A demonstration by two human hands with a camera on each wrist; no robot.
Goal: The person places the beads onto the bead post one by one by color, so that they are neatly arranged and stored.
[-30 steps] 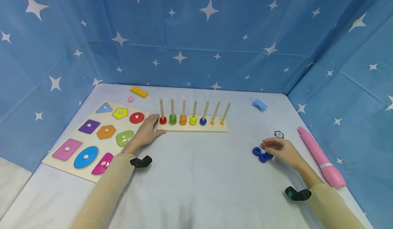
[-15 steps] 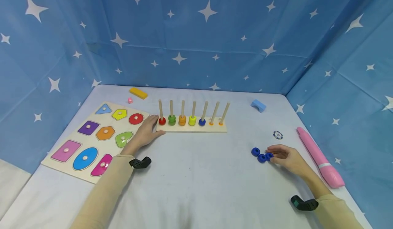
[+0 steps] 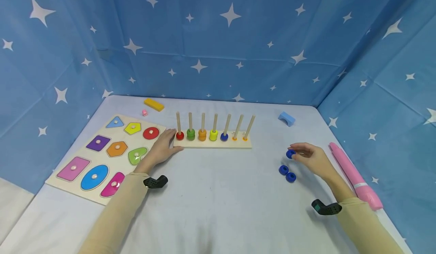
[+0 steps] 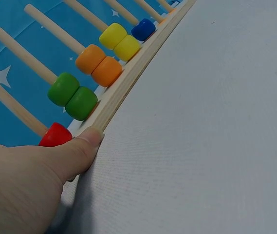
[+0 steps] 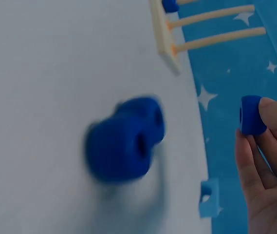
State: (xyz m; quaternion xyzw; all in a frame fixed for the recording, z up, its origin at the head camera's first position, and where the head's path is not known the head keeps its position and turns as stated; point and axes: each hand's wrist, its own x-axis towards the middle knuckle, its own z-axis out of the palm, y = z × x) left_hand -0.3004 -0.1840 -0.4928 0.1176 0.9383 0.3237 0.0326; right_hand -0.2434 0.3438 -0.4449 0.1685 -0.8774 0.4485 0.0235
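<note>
A wooden peg board (image 3: 204, 144) stands in the middle of the table with upright pegs in a row. Its left end is held by my left hand (image 3: 162, 148), thumb at the front edge; the other fingers are largely hidden in the left wrist view. Red, green, orange, yellow and blue beads sit on the pegs, and the two rightmost pegs carry none. Between thumb and fingers my right hand (image 3: 311, 159) pinches a blue bead (image 5: 251, 115), raised over the table at the right. Two more blue beads, one of them a nearer bead (image 3: 290, 177), lie below it.
A knob puzzle board (image 3: 98, 159) with coloured shapes lies at the left. Behind are a yellow block (image 3: 154, 104) and a small pink piece (image 3: 144, 112). A light-blue arch block (image 3: 287, 119) is at the back right, a pink tube-like object (image 3: 355, 176) along the right edge.
My right hand has taken hold of one blue bead from the group and lifted it, moving away from the person and slightly left. My left hand stays at the board's end.
</note>
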